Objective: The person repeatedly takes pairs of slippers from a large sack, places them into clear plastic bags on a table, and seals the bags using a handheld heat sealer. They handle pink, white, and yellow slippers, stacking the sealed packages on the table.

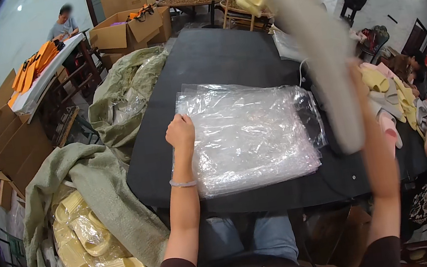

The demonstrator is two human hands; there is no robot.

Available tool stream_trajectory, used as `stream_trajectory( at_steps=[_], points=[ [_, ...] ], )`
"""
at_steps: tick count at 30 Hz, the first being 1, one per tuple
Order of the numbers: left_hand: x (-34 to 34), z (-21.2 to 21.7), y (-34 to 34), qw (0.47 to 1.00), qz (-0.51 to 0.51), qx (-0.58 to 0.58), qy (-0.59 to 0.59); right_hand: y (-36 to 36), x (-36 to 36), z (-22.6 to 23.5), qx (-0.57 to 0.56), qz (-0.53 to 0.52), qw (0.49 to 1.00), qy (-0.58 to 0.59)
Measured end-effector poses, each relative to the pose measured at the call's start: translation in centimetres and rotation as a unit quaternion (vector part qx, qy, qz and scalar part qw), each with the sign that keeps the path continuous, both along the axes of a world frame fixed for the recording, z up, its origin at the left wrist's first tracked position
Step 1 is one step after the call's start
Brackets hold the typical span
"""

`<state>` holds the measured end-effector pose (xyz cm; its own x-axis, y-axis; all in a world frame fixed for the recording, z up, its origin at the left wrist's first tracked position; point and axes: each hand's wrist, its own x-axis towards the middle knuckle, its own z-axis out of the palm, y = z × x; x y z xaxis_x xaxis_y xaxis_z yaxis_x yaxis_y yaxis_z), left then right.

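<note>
A stack of clear plastic bags lies flat on the black table in front of me. At its left edge my left hand is closed, fingers pinching the rim of a bag. On the right my right hand is raised, gripping a long pale grey slipper. The slipper is smeared by motion, and it hides most of my right fingers. I cannot tell whether it is one slipper or a pair pressed together.
A green sack of bagged yellow slippers stands at my left, with another sack beyond. Yellow, pink and grey slippers pile up at the right, near other people. Cardboard boxes stand farther back.
</note>
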<state>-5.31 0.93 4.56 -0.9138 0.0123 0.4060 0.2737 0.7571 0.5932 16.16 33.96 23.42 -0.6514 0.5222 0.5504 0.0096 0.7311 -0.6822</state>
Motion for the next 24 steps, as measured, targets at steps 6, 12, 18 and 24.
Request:
stream_trajectory(
  at_steps=[6, 12, 18, 24],
  points=[
    [-0.5, -2.8, -3.2, 0.989, -0.07, -0.079, -0.1, -26.0, -11.6, -12.1, -0.125, 0.158, 0.978, -0.054],
    [-0.9, -2.6, -3.7, 0.983, -0.071, -0.057, -0.16, -25.0, -11.6, -15.9, -0.08, 0.061, 0.977, -0.188],
    [-1.9, -2.1, -2.9, 0.982, -0.051, -0.108, -0.146, -18.9, -8.1, -16.1, 0.006, -0.059, 0.967, -0.248],
    [-2.0, -1.8, -3.0, 0.977, -0.059, -0.126, -0.165, -11.7, -4.0, -17.2, 0.096, -0.18, 0.944, -0.261]
  ],
)
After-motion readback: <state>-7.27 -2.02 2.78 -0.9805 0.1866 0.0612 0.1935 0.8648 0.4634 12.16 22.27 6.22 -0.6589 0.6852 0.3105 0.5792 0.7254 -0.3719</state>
